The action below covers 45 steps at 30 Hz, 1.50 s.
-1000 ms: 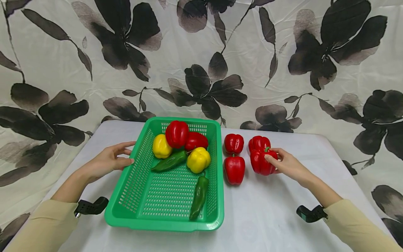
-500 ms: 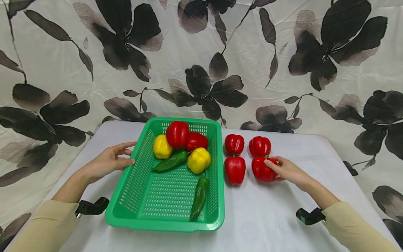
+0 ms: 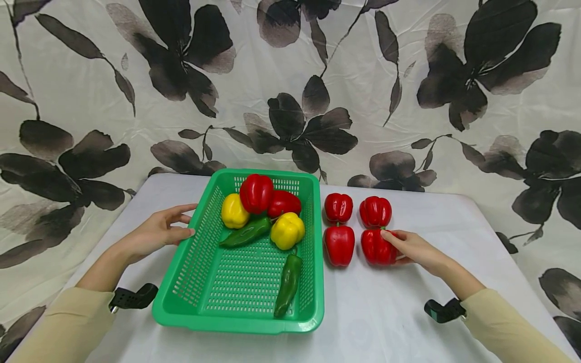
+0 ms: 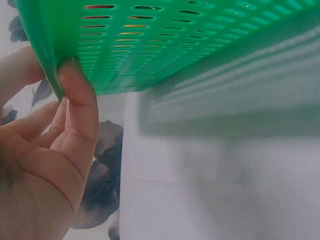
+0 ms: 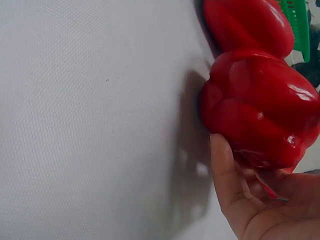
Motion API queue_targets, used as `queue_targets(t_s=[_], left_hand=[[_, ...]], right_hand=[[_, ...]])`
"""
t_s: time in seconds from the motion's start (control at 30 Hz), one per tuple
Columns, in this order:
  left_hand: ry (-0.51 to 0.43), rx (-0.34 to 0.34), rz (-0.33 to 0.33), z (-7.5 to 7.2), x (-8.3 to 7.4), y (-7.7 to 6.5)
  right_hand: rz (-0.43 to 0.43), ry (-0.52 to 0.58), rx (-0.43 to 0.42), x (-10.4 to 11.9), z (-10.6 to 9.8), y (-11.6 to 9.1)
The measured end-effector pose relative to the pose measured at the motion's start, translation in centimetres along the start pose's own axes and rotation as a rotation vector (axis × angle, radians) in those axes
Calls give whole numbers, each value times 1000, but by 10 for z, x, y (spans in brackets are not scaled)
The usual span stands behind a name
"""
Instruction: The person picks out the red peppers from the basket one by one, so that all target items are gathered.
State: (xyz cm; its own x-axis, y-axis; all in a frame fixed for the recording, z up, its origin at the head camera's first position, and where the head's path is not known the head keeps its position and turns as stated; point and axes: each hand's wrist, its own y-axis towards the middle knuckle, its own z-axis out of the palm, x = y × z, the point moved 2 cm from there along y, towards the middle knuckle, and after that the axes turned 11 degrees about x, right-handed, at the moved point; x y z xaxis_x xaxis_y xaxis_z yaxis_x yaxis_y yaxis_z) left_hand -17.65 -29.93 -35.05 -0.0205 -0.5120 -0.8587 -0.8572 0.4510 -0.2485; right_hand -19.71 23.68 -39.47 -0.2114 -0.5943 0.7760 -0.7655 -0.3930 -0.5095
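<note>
My left hand (image 3: 156, 232) holds the left rim of a green plastic basket (image 3: 236, 326), thumb and fingers at its edge. In the left wrist view, one fingertip (image 4: 75, 75) lies against the perforated wall just under the rim. My right hand (image 3: 415, 249) grips a red bell pepper (image 3: 378, 247) on its right side, the thumb near the green stem. The right wrist view shows that pepper close up, with its shadow on the white tabletop. Behind it sits another red bell pepper (image 3: 375, 212); to its left are two more, one far (image 3: 338, 207) and one near (image 3: 339, 245).
The basket contains two red bell peppers (image 3: 256, 194), two yellow bell peppers (image 3: 287, 231) and two long green peppers (image 3: 287, 287). A white table (image 3: 381, 317) lies beneath everything. Behind it hangs a pale cloth (image 3: 363, 131) with dark flowers.
My right hand has brought its red bell pepper down and nearer, from overlapping the far right one to in front of it, upright at row level. The left hand and basket stay put.
</note>
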Motion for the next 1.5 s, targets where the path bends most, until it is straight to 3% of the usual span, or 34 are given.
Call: queue_targets(t_s=[0.53, 0.83, 1.5], left_hand=[[-3, -1, -1, 0, 0, 0], [-2, 2, -5, 0, -1, 0], [-5, 13, 7, 1, -3, -1]], right_hand=[[12, 6, 14, -4, -7, -1], [-10, 86, 44, -11, -9, 0], [-28, 61, 60, -17, -14, -4]])
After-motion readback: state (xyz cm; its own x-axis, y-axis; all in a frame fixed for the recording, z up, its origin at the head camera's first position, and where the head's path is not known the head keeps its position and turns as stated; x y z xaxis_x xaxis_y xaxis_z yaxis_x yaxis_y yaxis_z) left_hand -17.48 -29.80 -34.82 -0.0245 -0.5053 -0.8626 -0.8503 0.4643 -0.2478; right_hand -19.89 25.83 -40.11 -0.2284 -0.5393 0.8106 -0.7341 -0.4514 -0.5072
